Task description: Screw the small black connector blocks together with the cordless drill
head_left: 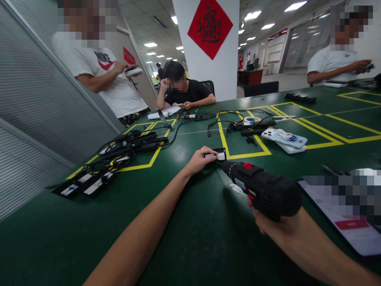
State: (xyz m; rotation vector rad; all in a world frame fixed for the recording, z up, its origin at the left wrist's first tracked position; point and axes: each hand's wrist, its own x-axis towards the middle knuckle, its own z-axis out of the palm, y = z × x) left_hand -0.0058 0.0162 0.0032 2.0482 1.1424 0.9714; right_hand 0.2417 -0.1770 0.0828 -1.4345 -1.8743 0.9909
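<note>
My right hand (269, 224) is wrapped round the grip of a black cordless drill (264, 186) with red switches. The drill points away and to the left, and its tip meets the near edge of a small black rectangular part (222, 152) with a white piece on it. Whether the tip is in a screw is too small to tell. My left hand (201, 161) grips that black part against the green table (178, 246), its fingers closed over the left side and the white piece.
Coiled black cables (127, 145) and flat black pieces with labels (97, 183) lie at the left. Tools with cords (247, 125), a phone in a blue case (284, 137) and a large phone (354, 234) lie at the right. Three people are around the table.
</note>
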